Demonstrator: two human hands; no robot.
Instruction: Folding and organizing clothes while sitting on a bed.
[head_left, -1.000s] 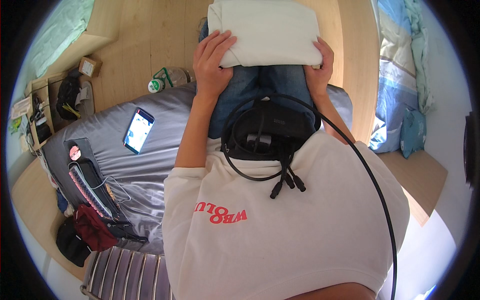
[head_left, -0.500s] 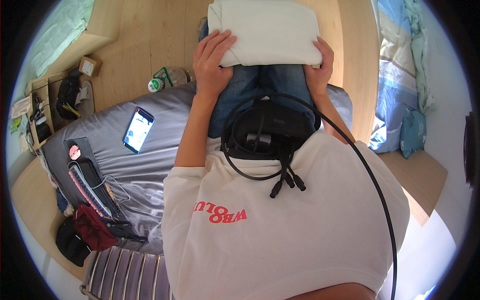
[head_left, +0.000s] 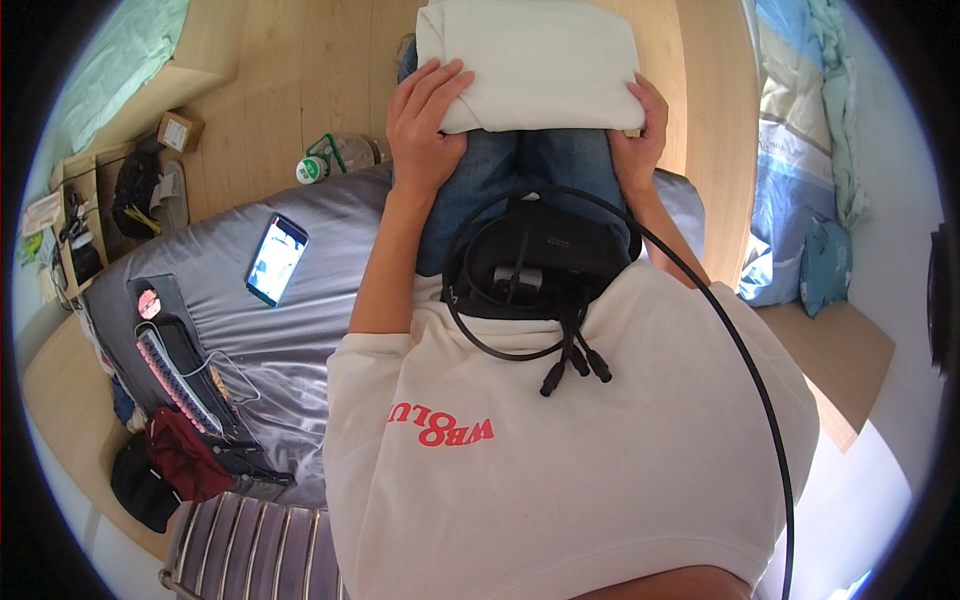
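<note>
A folded white cloth bundle (head_left: 535, 70), possibly a garment, rests across my jeans-covered thighs (head_left: 530, 165). My left hand (head_left: 425, 125) grips its near left corner, fingers bent over the top and the thumb low against the edge. At the near right corner my right hand (head_left: 640, 130) is closed round the side, with part of its fingers and thumb hidden by the cloth. The bundle lies flat with smooth folds, and its far edge runs out of the picture. Below it, a black waist pouch (head_left: 545, 250) with a looped black cable sits at my belly.
I sit on a grey-sheeted bed (head_left: 330, 240). To the left lie a lit phone (head_left: 277, 260), a keyboard (head_left: 180, 380) and a dark red cloth (head_left: 187, 455). A large clear bottle (head_left: 345, 155) stands on the wooden floor beyond. Blue-white bedding (head_left: 790, 200) is at the right.
</note>
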